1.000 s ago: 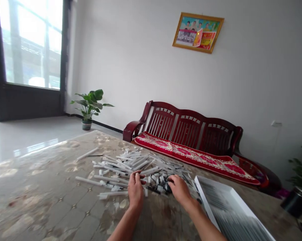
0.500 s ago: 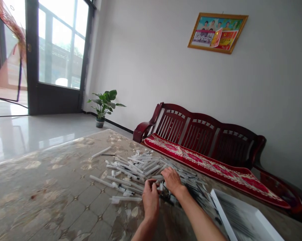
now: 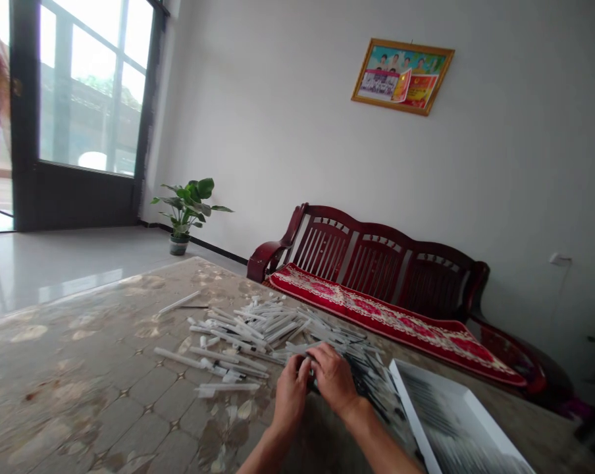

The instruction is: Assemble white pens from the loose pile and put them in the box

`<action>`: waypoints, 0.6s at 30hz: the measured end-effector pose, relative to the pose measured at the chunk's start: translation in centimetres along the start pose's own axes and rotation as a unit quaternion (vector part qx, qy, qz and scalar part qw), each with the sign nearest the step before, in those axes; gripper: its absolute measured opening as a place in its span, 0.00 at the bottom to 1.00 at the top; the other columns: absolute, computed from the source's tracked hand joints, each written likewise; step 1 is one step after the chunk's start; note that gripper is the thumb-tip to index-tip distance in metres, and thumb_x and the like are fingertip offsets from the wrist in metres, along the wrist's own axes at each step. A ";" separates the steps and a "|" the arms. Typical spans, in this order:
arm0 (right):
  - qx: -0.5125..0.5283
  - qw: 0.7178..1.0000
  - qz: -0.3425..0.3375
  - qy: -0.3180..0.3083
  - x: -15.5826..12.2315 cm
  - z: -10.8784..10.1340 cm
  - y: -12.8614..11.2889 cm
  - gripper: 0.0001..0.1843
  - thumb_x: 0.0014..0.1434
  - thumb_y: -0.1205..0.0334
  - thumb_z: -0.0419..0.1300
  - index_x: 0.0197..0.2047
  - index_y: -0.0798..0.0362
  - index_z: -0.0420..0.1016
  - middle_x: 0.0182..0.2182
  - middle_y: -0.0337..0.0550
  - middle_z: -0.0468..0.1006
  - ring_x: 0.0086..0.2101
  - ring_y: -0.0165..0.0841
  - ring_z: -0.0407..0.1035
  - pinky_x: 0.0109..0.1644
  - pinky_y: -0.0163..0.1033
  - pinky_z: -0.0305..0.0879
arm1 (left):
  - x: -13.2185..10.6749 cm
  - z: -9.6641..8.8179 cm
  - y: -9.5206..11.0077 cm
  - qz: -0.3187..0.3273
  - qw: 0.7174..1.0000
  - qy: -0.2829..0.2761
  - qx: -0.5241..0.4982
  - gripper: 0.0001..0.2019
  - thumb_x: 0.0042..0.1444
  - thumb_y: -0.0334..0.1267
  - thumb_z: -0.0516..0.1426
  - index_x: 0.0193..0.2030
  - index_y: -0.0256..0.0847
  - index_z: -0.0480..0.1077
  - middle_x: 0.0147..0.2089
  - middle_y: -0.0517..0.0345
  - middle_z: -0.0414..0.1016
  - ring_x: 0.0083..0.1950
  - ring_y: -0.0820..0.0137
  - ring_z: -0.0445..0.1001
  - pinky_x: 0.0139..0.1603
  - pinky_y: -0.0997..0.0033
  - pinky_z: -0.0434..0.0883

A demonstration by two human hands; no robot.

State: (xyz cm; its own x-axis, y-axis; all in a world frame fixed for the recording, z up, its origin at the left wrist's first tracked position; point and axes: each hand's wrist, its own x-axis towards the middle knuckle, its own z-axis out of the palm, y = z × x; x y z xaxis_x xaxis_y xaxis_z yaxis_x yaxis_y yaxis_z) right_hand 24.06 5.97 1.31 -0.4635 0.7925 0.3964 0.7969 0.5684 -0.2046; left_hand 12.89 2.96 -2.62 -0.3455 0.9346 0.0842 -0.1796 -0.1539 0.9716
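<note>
My left hand [image 3: 291, 392] and my right hand [image 3: 333, 378] are pressed close together at the near edge of a pile of white pen tubes [image 3: 258, 326] on the patterned table [image 3: 90, 382]. Both hands have their fingers curled around small parts that I cannot make out. Dark pen parts [image 3: 371, 385] lie just right of my right hand. Several loose white tubes [image 3: 213, 359] lie to the left of my left hand.
A white tray [image 3: 455, 421] with dark contents lies at the right. A dark red wooden bench [image 3: 376, 263] with a red cushion stands behind the table. A potted plant [image 3: 186, 210] sits by the glass door [image 3: 80, 112]. A framed picture [image 3: 401, 76] hangs on the wall.
My right hand has drawn back from the pile toward my left hand, and the two now meet. The view has swung slightly.
</note>
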 end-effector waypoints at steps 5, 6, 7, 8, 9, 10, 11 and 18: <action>0.095 0.995 0.008 0.036 -3.1 -0.1 0.1 0.23 0.55 0.75 0.52 0.50 0.47 0.75 0.44 0.43 0.78 0.45 0.35 0.72 0.52 0.37 0.67 | -0.8 0.7 0.1 -0.052 0.996 -0.041 -0.061 0.17 0.44 0.55 0.59 0.26 0.41 0.67 0.22 0.63 0.69 0.24 0.70 0.71 0.24 0.72 0.68; 0.112 0.993 0.021 0.041 -3.7 -0.3 0.8 0.21 0.55 0.73 0.53 0.49 0.47 0.75 0.44 0.43 0.78 0.44 0.35 0.72 0.51 0.37 0.68 | -0.9 0.8 0.2 -0.060 0.995 -0.037 -0.074 0.17 0.45 0.55 0.59 0.27 0.41 0.67 0.23 0.62 0.71 0.25 0.69 0.72 0.24 0.72 0.69; 0.120 0.991 0.042 0.048 -4.2 -0.7 1.6 0.20 0.55 0.72 0.54 0.48 0.48 0.75 0.44 0.43 0.78 0.43 0.35 0.73 0.49 0.37 0.68 | -1.0 0.8 0.2 -0.068 0.994 -0.028 -0.086 0.17 0.45 0.55 0.59 0.28 0.41 0.67 0.25 0.60 0.73 0.25 0.69 0.74 0.24 0.71 0.70; 0.119 0.989 0.074 0.056 -4.7 -1.2 2.7 0.18 0.56 0.71 0.54 0.48 0.49 0.76 0.44 0.44 0.79 0.42 0.35 0.74 0.48 0.37 0.69 | -1.1 0.8 0.2 -0.077 0.992 -0.018 -0.097 0.17 0.46 0.54 0.59 0.29 0.41 0.66 0.27 0.59 0.75 0.26 0.68 0.75 0.24 0.71 0.71; 0.107 0.985 0.114 0.066 -5.2 -1.7 3.9 0.17 0.56 0.70 0.54 0.47 0.50 0.76 0.44 0.45 0.79 0.43 0.35 0.74 0.48 0.37 0.69 | -1.1 0.8 0.2 -0.086 0.990 -0.007 -0.108 0.17 0.47 0.54 0.58 0.30 0.41 0.66 0.28 0.57 0.76 0.26 0.67 0.76 0.25 0.71 0.71; 0.086 0.981 0.159 0.075 -5.7 -2.3 5.2 0.16 0.57 0.69 0.54 0.46 0.51 0.77 0.43 0.46 0.80 0.44 0.36 0.74 0.49 0.37 0.68 | -1.1 0.9 0.2 -0.095 0.989 0.002 -0.118 0.16 0.49 0.53 0.58 0.31 0.41 0.66 0.30 0.55 0.77 0.27 0.67 0.77 0.25 0.70 0.72; 0.063 0.974 0.204 0.079 -6.3 -2.8 6.5 0.16 0.57 0.69 0.53 0.45 0.52 0.77 0.43 0.47 0.80 0.45 0.37 0.74 0.49 0.37 0.68 | -1.1 0.9 0.2 -0.102 0.987 0.009 -0.127 0.15 0.50 0.52 0.57 0.32 0.41 0.65 0.31 0.54 0.78 0.28 0.66 0.78 0.25 0.70 0.72; -0.063 0.952 0.297 0.031 -9.1 -3.6 10.6 0.17 0.61 0.67 0.50 0.46 0.50 0.77 0.46 0.45 0.80 0.46 0.36 0.75 0.48 0.36 0.67 | -0.3 0.1 0.0 -0.096 0.981 0.075 -0.149 0.10 0.53 0.44 0.57 0.36 0.41 0.65 0.32 0.53 0.79 0.29 0.65 0.79 0.26 0.68 0.73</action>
State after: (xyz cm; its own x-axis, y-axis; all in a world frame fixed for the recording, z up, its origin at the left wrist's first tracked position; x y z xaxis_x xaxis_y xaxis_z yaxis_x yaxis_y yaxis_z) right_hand 38.06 3.98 -1.25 0.1054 0.9489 0.2974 0.9531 -0.0110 -0.3025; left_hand 13.07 2.75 -2.61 -0.4066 0.9012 -0.1499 -0.5078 -0.0865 0.8571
